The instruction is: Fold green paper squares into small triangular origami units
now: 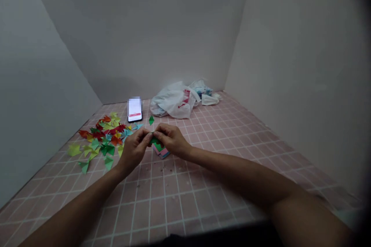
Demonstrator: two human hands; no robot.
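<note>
Green paper [154, 140] is pinched by my left hand [133, 146] and right hand [171, 139], nearer me than the phone [135, 109]; I see folded paper pieces [107, 149] scattered mostly to the phone's left.

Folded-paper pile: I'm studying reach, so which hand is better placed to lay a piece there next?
Probably the left hand: it is closer to the folded-paper pile, while the right hand is farther across. Both seem to pinch the green paper.
</note>
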